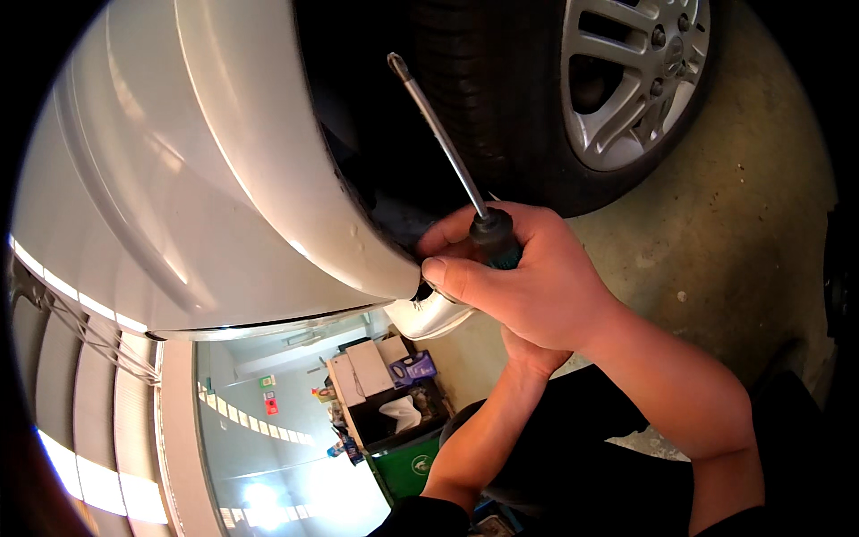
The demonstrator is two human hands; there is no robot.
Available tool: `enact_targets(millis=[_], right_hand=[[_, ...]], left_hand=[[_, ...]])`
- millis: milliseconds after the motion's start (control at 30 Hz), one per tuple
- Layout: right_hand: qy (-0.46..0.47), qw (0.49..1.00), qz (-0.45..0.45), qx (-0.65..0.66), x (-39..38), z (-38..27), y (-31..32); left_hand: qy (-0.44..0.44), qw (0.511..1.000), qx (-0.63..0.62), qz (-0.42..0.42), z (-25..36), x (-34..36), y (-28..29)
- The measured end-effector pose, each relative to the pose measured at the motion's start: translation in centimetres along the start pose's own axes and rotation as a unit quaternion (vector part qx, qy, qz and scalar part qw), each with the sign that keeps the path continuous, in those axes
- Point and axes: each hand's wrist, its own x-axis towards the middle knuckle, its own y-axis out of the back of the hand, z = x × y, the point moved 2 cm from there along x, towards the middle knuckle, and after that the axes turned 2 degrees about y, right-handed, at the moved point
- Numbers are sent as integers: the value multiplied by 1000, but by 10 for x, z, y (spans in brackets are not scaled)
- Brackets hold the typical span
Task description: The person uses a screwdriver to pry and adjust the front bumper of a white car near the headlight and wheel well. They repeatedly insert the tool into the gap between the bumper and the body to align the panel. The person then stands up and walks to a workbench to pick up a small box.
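My right hand (546, 282) is closed around the dark handle of a screwdriver (447, 143), whose metal shaft points up past the wheel well. Its thumb and fingertips are at the lower edge of a white car body panel (224, 179). My left hand (528, 349) is behind and below the right one, its fingers hidden. Just under the hands is a white curved piece (420, 318) at the panel's lower edge. A black tire (483, 98) with a silver alloy wheel (608, 116) fills the top right, close above my hands.
Concrete floor (689, 242) lies to the right of my arms. Beyond the panel, at lower left, stand a cluttered cabinet (362, 371) with a purple jug (412, 367), and a green bin (403, 470). Pale shutter-like slats (94, 412) run along the left side.
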Motion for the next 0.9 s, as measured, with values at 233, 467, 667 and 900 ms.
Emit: enact_targets(millis=[233,467,667,900], right_hand=[[5,1000,-9,3,6,4,-8],[-16,1000,11,6,10,12,-8],[-27,999,26,23,11,18,-6],[-9,1000,-4,7,13,21,-9]], left_hand=[[14,997,23,-74,6,-1,7],[25,998,7,-55,5,-7,0],[37,999,-14,-34,9,-5,4],[55,996,14,-72,8,-8,0]])
